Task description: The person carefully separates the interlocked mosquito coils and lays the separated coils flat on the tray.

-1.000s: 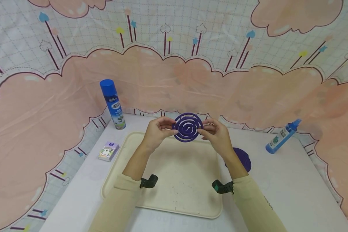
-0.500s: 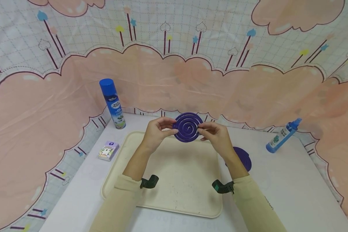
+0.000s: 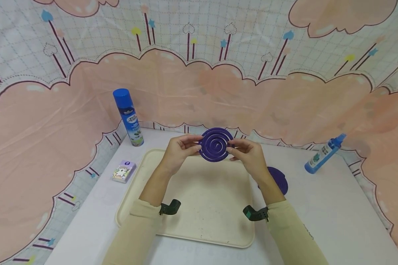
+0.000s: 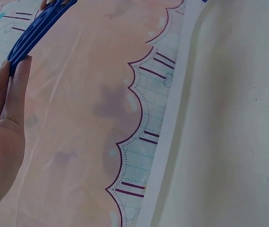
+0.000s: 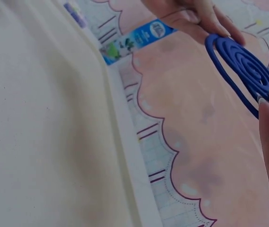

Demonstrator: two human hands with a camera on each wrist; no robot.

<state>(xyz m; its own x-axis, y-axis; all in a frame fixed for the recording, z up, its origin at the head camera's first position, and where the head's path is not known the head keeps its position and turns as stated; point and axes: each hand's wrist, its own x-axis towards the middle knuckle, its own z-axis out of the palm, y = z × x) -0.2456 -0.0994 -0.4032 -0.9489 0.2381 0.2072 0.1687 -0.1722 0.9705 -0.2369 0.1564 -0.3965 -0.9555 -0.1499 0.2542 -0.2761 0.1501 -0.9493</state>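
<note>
Both my hands are pinched narrow on the purple coil (image 3: pixel 215 144), left hand (image 3: pixel 177 152) and right hand (image 3: pixel 250 156) at opposite edges, raised by the tray's (image 3: pixel 202 206) far side. I judge this a two-handed handling step; the next move calls for light, even pressure. The head view faces the spiral; the left wrist view, nearly edge-on, misses the spray can (image 5: pixel 139 40) that the right wrist view shows.

Even head view, dimmer bluish wrist views.
</note>
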